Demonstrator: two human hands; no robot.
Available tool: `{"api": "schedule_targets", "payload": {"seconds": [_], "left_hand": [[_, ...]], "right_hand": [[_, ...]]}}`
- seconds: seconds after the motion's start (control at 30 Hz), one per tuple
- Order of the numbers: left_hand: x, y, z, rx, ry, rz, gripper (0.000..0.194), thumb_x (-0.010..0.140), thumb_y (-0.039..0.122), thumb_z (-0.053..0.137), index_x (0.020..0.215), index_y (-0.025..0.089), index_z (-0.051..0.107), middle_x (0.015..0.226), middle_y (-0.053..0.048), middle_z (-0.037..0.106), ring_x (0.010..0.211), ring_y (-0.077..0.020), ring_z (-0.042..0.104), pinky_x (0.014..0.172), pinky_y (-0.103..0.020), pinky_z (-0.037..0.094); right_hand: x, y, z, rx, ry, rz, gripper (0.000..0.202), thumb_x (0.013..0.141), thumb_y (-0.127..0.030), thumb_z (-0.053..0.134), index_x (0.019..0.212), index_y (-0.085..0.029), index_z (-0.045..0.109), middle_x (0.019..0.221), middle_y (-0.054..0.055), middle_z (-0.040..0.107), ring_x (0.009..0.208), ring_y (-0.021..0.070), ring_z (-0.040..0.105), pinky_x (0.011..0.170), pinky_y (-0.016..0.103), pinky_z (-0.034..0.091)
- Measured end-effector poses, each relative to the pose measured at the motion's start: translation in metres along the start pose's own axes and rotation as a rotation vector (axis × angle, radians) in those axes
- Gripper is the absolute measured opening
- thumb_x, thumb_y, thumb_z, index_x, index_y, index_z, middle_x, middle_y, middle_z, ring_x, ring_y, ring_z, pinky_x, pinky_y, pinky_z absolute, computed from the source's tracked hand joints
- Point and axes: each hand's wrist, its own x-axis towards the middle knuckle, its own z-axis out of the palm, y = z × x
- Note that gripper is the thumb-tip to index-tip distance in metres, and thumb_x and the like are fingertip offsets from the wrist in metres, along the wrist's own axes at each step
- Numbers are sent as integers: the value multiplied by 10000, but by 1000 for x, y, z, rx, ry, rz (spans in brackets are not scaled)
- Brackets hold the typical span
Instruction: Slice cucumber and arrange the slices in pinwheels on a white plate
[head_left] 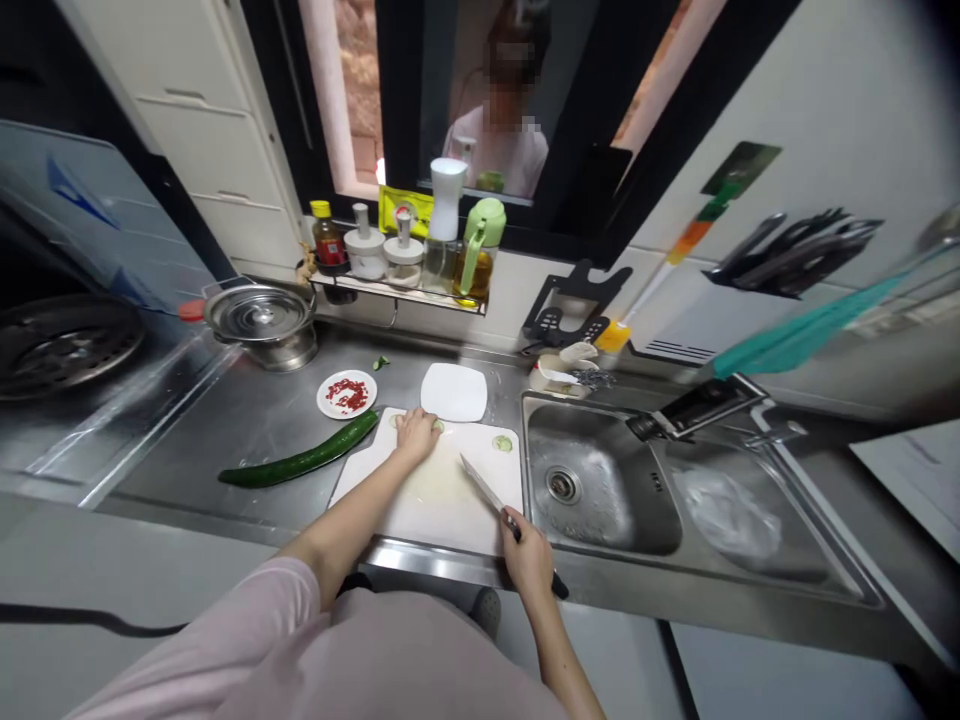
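A white cutting board lies at the counter's front edge. My left hand is at its top edge, fingers closed over small pale-green pieces that are partly hidden. In my right hand is a knife with a dark handle, its blade pointing up and left over the board. Cut green pieces rest at the board's upper right corner. A long cucumber lies left of the board, one end near its edge. Behind the board is a white square plate.
A small plate holds chopped red pieces. The sink is right of the board, with a faucet above it. A steel pot stands back left, below a shelf of seasonings.
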Motion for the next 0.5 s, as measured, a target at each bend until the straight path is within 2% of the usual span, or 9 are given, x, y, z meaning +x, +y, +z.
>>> {"api": "schedule_targets", "payload": {"seconds": [0.1, 0.3, 0.5], "left_hand": [[4, 1, 0, 46, -36, 23, 324, 897, 353, 467, 1142, 236, 644, 1175, -130, 568, 1149, -304, 440, 954, -447, 259], [-1, 3, 1, 24, 25, 83, 240, 874, 237, 498, 1078, 235, 624, 1140, -106, 615, 1111, -270, 495, 942, -419, 279], [-5, 9, -4, -133, 16, -20, 177, 884, 219, 498, 1006, 237, 625, 1009, -56, 693, 1008, -223, 588, 921, -374, 316]], "right_hand": [[-3, 2, -1, 2, 4, 23, 418, 952, -385, 388, 1205, -225, 678, 1128, 79, 710, 1027, 227, 654, 879, 292, 448], [-7, 1, -8, 2, -27, 60, 444, 965, -412, 361, 1223, -217, 665, 1120, 76, 712, 1044, 222, 644, 903, 291, 437], [-5, 0, -13, 24, -48, 69, 450, 963, -407, 358, 1240, -212, 654, 1149, 84, 700, 1056, 231, 642, 912, 299, 440]]}}
